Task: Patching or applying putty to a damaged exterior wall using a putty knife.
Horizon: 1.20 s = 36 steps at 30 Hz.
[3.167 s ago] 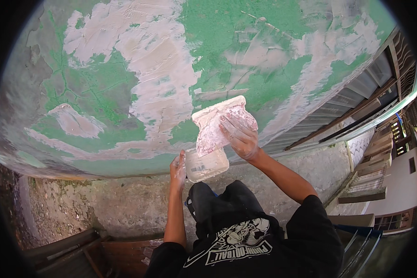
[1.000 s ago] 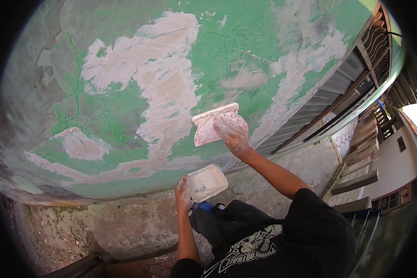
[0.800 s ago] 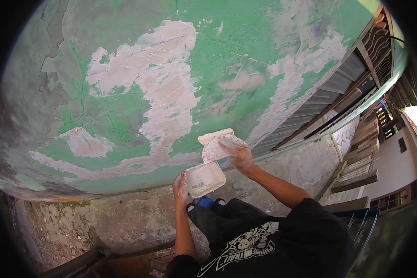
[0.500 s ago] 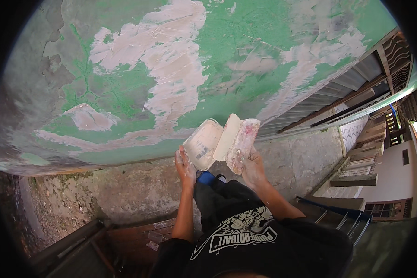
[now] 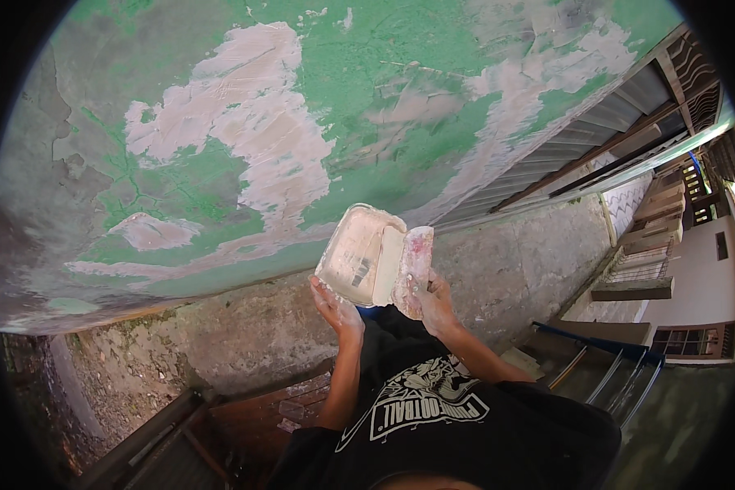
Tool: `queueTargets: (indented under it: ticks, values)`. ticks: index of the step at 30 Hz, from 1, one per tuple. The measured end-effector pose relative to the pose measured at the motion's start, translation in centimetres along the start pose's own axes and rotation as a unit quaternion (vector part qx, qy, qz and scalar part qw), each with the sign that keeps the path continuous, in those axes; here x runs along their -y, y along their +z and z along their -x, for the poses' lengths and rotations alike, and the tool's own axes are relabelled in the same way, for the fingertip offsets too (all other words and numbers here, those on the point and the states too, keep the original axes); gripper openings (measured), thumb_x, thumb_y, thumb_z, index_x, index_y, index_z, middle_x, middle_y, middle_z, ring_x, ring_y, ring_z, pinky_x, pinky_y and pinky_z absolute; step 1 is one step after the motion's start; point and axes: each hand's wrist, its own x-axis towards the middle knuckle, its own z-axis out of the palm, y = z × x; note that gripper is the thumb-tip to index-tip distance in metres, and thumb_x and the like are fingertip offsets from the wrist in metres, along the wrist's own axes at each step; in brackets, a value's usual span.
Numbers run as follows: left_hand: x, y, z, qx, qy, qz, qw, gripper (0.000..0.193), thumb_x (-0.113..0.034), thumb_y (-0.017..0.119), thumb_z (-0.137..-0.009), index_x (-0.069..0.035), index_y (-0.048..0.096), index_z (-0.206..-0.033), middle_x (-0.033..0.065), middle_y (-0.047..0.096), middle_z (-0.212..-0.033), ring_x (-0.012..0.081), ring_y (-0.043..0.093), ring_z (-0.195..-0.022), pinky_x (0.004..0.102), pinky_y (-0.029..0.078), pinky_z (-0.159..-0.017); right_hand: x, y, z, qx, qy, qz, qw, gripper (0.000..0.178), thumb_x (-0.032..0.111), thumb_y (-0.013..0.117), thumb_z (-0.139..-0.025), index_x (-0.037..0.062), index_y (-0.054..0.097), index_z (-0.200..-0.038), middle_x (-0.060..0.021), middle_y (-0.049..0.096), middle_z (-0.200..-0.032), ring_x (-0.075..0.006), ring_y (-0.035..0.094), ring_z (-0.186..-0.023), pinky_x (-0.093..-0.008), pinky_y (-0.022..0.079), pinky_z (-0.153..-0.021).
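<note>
My left hand [image 5: 336, 312] grips the lower left side of a shallow, pale plastic tub [image 5: 333, 255], its inside coated with whitish putty. In my right hand [image 5: 438, 307] is a wide putty scraper [image 5: 417, 260] with a cream-coloured blade and a thick, crusted back stained pink. The blade lies against the right part of the tub, overlapping its edge. Both hands are smeared white. Ahead of them rises a green wall [image 5: 376, 90] with rough patches of whitish putty [image 5: 261, 114] spread over it. My right fingers are partly hidden behind the scraper.
Below the wall runs a stained concrete strip [image 5: 253, 339]. A metal ladder-like frame with a blue edge [image 5: 600, 351] stands at my lower right. Brown wooden boards [image 5: 257, 433] lie at lower left. A slatted window [image 5: 596, 122] is set in the wall at right.
The tub and scraper have come together, and the blade now overlaps the tub's right side. The tub has turned more upright. The wall has shifted left in view.
</note>
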Motion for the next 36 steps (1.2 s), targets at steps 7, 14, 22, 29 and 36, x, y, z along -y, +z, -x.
queueTargets:
  ticks: [7, 14, 22, 29, 36]
  values:
    - [1.1, 0.2, -0.5, -0.012, 0.006, -0.009, 1.000, 0.060, -0.048, 0.036, -0.102, 0.007, 0.047, -0.122, 0.0150, 0.059, -0.114, 0.0205, 0.057, -0.103, 0.0310, 0.043, -0.093, 0.9, -0.8, -0.7, 0.005, 0.010, 0.013, 1.000, 0.019, 0.002, 0.058, -0.092, 0.0016, 0.061, -0.111, 0.0003, 0.064, -0.091, -0.0049, 0.057, -0.072, -0.0208, 0.047, -0.059]
    - [-2.7, 0.8, -1.9, -0.016, -0.024, -0.015, 0.999, 0.056, -0.047, 0.038, -0.102, 0.003, 0.050, -0.121, 0.0128, 0.060, -0.114, 0.0177, 0.058, -0.102, 0.0295, 0.046, -0.090, 2.9, -2.2, -1.7, 0.039, 0.004, 0.066, 0.997, 0.024, 0.001, 0.059, -0.092, 0.0013, 0.060, -0.115, -0.0003, 0.065, -0.094, -0.0048, 0.058, -0.077, -0.0208, 0.049, -0.063]
    - [-1.4, -0.8, -4.4, -0.022, -0.054, 0.004, 0.998, 0.056, -0.048, 0.043, -0.100, 0.001, 0.049, -0.127, 0.0105, 0.060, -0.118, 0.0180, 0.059, -0.106, 0.0299, 0.046, -0.091, 5.7, -5.1, -3.6, 0.088, 0.009, 0.241, 0.967, 0.029, 0.002, 0.062, -0.088, -0.0021, 0.059, -0.117, -0.0009, 0.065, -0.097, -0.0049, 0.058, -0.081, -0.0224, 0.048, -0.073]
    - [-3.3, -1.4, -5.9, 0.043, -0.071, 0.011, 0.997, 0.058, -0.046, 0.043, -0.100, 0.003, 0.048, -0.131, 0.0112, 0.060, -0.120, 0.0183, 0.057, -0.109, 0.0295, 0.044, -0.094, 10.2, -5.0, -5.0, 0.116, -0.101, 0.259, 0.953, 0.032, 0.004, 0.064, -0.087, -0.0023, 0.059, -0.118, -0.0038, 0.067, -0.096, -0.0056, 0.059, -0.081, -0.0238, 0.048, -0.068]
    - [-2.3, -1.5, -6.5, 0.084, -0.044, -0.099, 0.991, 0.060, -0.048, 0.044, -0.100, 0.004, 0.050, -0.130, 0.0112, 0.059, -0.119, 0.0164, 0.056, -0.106, 0.0283, 0.044, -0.093, 11.3, 0.5, -2.2, 0.177, -0.085, 0.365, 0.910, 0.030, 0.007, 0.064, -0.088, -0.0038, 0.060, -0.116, -0.0051, 0.067, -0.095, -0.0039, 0.057, -0.078, -0.0235, 0.048, -0.068]
